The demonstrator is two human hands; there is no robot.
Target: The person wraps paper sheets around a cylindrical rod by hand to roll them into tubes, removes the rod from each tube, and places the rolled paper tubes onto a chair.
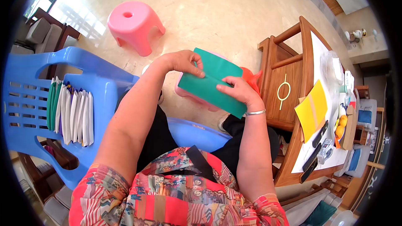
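Observation:
A flat green sheet (209,82) with a crease across its middle is held above a pink stool (190,96). My left hand (187,62) pinches the sheet near the crease at its upper left, thumb on top. On the right side, my right hand (240,91) grips the sheet's edge, with thumb and index finger lying on its surface and the other fingers partly hidden. A silver bangle (255,112) circles my right wrist.
Another pink stool (136,23) stands ahead on the floor. A blue chair (94,73) at left holds a row of white and green folded pieces (79,115). At right, a wooden table (307,58) bears a yellow sheet (314,109), remotes (310,159) and oranges (341,126).

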